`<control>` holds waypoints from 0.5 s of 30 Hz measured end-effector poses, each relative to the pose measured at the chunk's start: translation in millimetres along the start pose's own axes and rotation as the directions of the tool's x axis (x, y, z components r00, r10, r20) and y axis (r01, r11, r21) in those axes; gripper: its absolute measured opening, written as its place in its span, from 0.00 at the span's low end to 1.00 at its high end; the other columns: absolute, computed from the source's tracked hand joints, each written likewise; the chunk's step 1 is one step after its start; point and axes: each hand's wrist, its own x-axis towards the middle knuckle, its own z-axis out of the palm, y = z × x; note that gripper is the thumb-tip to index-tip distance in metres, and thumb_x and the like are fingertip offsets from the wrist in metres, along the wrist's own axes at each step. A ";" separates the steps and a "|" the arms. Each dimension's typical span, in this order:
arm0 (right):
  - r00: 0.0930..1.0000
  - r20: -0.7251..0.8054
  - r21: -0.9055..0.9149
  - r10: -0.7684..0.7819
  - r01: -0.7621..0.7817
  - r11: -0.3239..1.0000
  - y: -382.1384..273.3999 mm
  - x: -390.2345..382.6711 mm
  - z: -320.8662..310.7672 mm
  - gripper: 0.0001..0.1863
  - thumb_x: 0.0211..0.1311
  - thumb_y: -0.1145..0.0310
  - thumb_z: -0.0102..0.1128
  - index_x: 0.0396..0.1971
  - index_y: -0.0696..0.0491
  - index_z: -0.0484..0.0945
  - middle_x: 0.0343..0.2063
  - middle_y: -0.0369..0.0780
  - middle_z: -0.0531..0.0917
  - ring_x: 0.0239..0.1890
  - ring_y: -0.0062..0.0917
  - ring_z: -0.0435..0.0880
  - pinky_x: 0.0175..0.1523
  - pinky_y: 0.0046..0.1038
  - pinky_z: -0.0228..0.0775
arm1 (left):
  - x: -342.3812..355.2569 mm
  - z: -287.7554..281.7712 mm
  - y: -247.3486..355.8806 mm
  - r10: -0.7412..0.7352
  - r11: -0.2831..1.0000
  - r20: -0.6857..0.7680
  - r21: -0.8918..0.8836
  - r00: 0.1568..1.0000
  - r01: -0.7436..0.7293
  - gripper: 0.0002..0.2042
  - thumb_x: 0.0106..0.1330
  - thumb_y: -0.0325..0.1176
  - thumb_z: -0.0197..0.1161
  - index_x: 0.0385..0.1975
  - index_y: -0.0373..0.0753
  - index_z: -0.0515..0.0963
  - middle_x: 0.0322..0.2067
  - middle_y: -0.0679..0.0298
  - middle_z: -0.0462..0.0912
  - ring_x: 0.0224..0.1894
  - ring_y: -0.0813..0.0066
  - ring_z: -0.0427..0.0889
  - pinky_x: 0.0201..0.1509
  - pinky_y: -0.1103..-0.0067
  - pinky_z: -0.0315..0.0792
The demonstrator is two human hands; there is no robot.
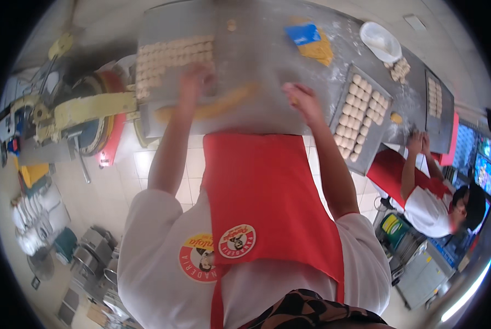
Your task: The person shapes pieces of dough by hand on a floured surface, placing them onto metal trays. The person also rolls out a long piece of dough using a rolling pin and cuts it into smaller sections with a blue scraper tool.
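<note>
On the metal worktable (278,122) in front of me lies a long yellow dough rope (207,108), smeared by motion. My left hand (197,79) is over the table beyond the rope, close to rows of small pale dough pieces (174,52). Motion blur hides how its fingers stand. To the right of the rope, my right hand (305,103) is closed, with a small yellow piece of dough (294,101) showing at its fingers.
A yellow and blue bag (314,41) lies at the back. A tray of round dough balls (341,112) and a white tub (380,41) stand to the right, near a co-worker (426,192) handling dough. Yellowish machinery (94,111) borders the table's left side.
</note>
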 end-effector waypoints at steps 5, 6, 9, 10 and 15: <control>0.897 0.028 -0.378 -0.442 0.419 0.826 -38.3 -17.6 44.5 0.18 0.64 0.60 0.72 0.46 0.57 0.84 0.34 0.38 0.87 0.35 0.22 0.82 0.41 0.27 0.76 | -46.5 125.5 179.6 -0.250 0.674 0.372 -0.596 0.894 0.437 0.14 0.69 0.28 0.67 0.52 0.37 0.78 0.42 0.62 0.85 0.44 0.70 0.86 0.50 0.73 0.82; 0.880 0.032 -0.438 -0.474 0.439 0.785 -43.7 -18.3 47.9 0.17 0.64 0.61 0.72 0.46 0.57 0.83 0.35 0.38 0.88 0.36 0.23 0.83 0.42 0.28 0.76 | -47.6 135.4 185.7 -0.312 0.631 0.363 -0.611 0.878 0.478 0.13 0.70 0.29 0.67 0.52 0.36 0.78 0.43 0.62 0.86 0.44 0.71 0.86 0.50 0.73 0.82; 0.922 -0.062 -0.311 -0.383 0.346 0.885 -42.0 -13.8 35.1 0.15 0.65 0.66 0.70 0.45 0.58 0.83 0.33 0.39 0.87 0.33 0.22 0.82 0.41 0.27 0.76 | -47.3 155.8 203.1 -0.402 0.521 0.407 -0.635 0.820 0.570 0.12 0.72 0.32 0.66 0.51 0.35 0.78 0.44 0.62 0.86 0.44 0.73 0.86 0.49 0.76 0.82; 0.903 -0.077 -0.361 -0.423 0.370 0.856 -39.2 -13.0 27.2 0.13 0.65 0.67 0.69 0.45 0.59 0.83 0.32 0.39 0.87 0.33 0.22 0.82 0.41 0.27 0.76 | -48.7 160.2 208.5 -0.370 0.506 0.458 -0.631 0.808 0.589 0.12 0.73 0.33 0.66 0.51 0.35 0.78 0.44 0.62 0.86 0.44 0.74 0.86 0.49 0.77 0.82; 0.876 -0.137 -0.256 -0.462 0.420 0.871 -29.8 -22.3 4.2 0.08 0.68 0.71 0.64 0.41 0.60 0.83 0.28 0.36 0.86 0.30 0.24 0.83 0.39 0.28 0.76 | -50.9 167.5 204.8 -0.352 0.646 0.539 -0.452 0.765 0.615 0.11 0.75 0.36 0.62 0.49 0.35 0.79 0.45 0.60 0.86 0.46 0.71 0.86 0.51 0.76 0.82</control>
